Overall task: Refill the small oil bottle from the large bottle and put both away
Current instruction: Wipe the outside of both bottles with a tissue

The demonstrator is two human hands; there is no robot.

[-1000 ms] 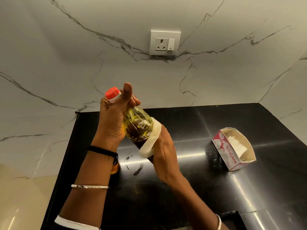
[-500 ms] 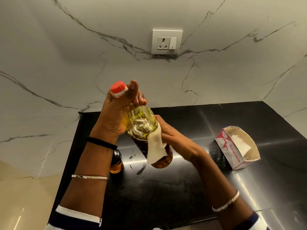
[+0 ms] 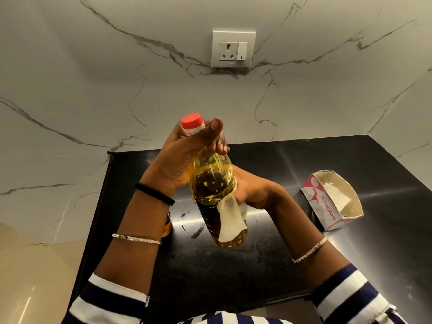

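Observation:
The large clear bottle [image 3: 214, 183] holds yellow oil and carries a red cap [image 3: 192, 121]. It hangs in the air above the black counter [image 3: 292, 260]. My left hand [image 3: 180, 160] grips its neck just under the cap. My right hand [image 3: 254, 190] holds a white tissue [image 3: 230, 220] pressed against the right side of the bottle's body. The small oil bottle [image 3: 167, 226] stands on the counter, mostly hidden behind my left forearm; only an amber sliver shows.
An open pink and white tissue box [image 3: 332, 199] lies on the counter to the right. Oil smears [image 3: 194, 230] mark the counter below the bottle. A marble wall with a socket [image 3: 232, 49] rises behind. The counter's left edge [image 3: 102, 206] drops to a beige floor.
The bottle has moved up and turned more upright. My right hand with the tissue has shifted from the bottle's underside to its right side, the tissue now hanging lower.

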